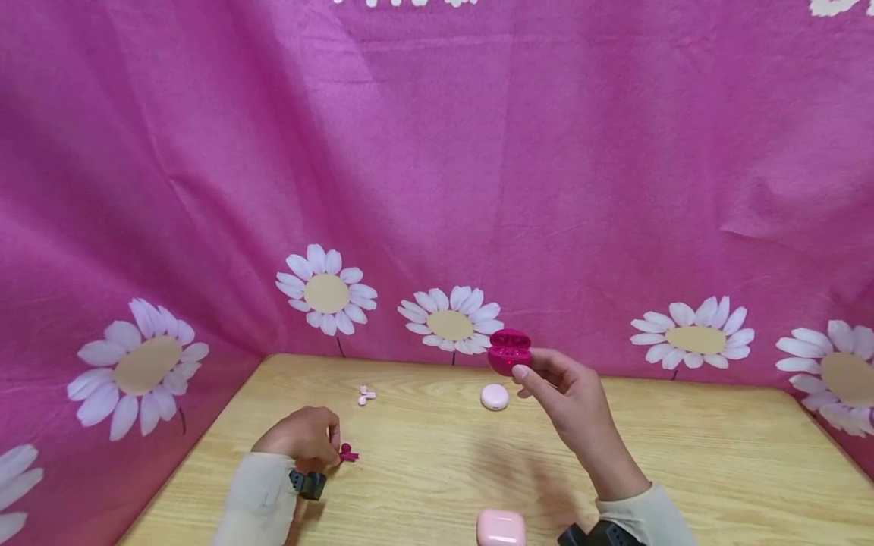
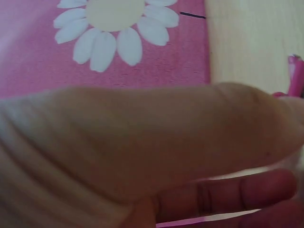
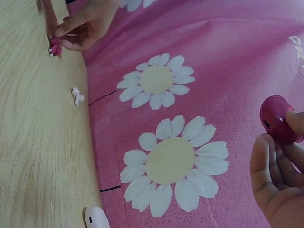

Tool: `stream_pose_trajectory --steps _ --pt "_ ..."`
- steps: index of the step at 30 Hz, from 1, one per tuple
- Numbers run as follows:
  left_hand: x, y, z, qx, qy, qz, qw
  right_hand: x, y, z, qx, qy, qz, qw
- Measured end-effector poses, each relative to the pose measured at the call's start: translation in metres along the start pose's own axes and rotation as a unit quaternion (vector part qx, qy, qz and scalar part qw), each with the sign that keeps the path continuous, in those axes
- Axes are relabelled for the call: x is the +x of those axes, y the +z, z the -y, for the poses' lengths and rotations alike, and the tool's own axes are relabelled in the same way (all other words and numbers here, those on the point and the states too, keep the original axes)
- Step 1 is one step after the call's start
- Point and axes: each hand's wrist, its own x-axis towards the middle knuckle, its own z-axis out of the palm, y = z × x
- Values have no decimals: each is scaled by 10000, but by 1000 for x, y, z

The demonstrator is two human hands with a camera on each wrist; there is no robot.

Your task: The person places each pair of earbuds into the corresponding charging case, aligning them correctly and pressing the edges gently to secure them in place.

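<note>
Held up over the table, a magenta earbud case (image 1: 509, 362) has its lid raised, and my right hand (image 1: 572, 402) grips it between thumb and fingers. The right wrist view shows the rounded outside of this case (image 3: 276, 116) with a small dark port. Down at the tabletop on the left, my left hand (image 1: 305, 434) pinches at the magenta earbuds (image 1: 350, 453) with its fingertips. Part of these earbuds (image 2: 298, 78) shows beyond the thumb in the left wrist view; the rest is hidden.
Pale pink earbuds (image 1: 366, 395) lie farther back on the wooden table (image 1: 423, 455). A round pale pink case (image 1: 495, 397) stands below and behind the raised case. Close to the front edge of view sits a pink case (image 1: 501, 526). A flowered magenta cloth (image 1: 437, 167) hangs around the table.
</note>
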Motion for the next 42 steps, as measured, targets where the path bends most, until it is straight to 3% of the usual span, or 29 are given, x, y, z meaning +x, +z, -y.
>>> stream_pose_trajectory --steps 6,24,34,37,42 --pt "4 1 5 -50 -112 201 9997 0 0 1 -15 28 3 10000" --pt "5 2 12 -57 38 49 10000 1 0 1 -66 -25 -13 10000" --pt "1 -8 10 -360 699 122 9968 1 -1 1 -72 -13 -5 10000" --pt "1 -12 7 -121 1121 -18 9936 0 -1 1 -70 15 -3 10000" --pt "-1 -16 -1 182 1761 -540 9827 0 -1 0 -53 26 -3 10000"
